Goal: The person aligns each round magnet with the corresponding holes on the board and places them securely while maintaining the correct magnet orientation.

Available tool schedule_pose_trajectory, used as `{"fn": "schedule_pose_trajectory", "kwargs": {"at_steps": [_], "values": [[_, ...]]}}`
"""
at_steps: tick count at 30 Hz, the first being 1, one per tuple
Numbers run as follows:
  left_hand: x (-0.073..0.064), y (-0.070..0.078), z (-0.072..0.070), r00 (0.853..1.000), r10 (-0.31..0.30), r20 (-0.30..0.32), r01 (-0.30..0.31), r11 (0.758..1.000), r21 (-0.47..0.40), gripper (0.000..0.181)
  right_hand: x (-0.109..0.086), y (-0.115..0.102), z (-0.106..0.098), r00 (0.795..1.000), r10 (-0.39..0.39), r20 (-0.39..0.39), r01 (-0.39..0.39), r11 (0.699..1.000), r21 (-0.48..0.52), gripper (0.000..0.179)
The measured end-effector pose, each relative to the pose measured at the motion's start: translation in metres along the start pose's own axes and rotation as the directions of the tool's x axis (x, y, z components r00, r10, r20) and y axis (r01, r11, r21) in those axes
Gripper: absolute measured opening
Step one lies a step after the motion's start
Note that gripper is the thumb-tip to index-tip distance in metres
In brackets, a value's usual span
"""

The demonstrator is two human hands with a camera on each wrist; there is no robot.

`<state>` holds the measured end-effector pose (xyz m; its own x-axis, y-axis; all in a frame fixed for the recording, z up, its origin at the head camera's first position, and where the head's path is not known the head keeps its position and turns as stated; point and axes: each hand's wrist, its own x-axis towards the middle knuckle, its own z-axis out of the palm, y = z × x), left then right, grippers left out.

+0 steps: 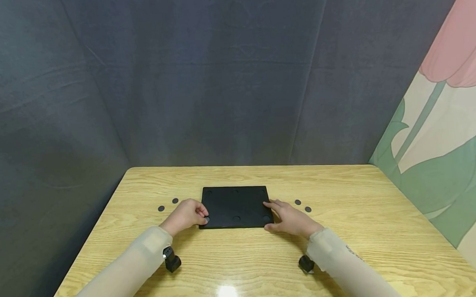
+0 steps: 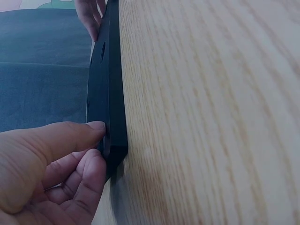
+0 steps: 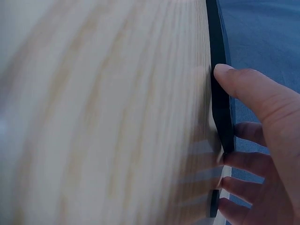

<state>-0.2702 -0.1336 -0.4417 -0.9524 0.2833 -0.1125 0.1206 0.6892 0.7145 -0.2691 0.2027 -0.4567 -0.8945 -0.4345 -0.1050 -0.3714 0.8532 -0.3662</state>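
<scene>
On the table (image 1: 251, 258), the board (image 1: 237, 202) lies between the left hand (image 1: 187, 213), fingers curled, thumb at the board's corner, any pinch unclear, and the right hand (image 1: 290, 218), fingers spread against its edge. Discs (image 1: 161, 208) lie outward of the fingers.

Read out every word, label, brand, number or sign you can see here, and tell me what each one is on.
No readable text.
Right sleeve: small dark marks, possibly lettering, too small and blurred to read.
Black panel, loose dark discs and wooden table: none that I can make out.
Tulip mural: no lettering visible, only painted flower and leaves.
</scene>
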Motion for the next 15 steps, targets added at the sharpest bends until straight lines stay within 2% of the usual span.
{"fn": "schedule_pose_trajectory", "kwargs": {"at_steps": [15], "values": [[0.0009, -0.0036, 0.0001, 1.0, 0.018, 0.012, -0.018, 1.0, -0.001, 0.01, -0.0003, 0.0001, -0.0002, 1.0, -0.01, -0.01, 0.01, 1.0, -0.005, 0.08]]}}
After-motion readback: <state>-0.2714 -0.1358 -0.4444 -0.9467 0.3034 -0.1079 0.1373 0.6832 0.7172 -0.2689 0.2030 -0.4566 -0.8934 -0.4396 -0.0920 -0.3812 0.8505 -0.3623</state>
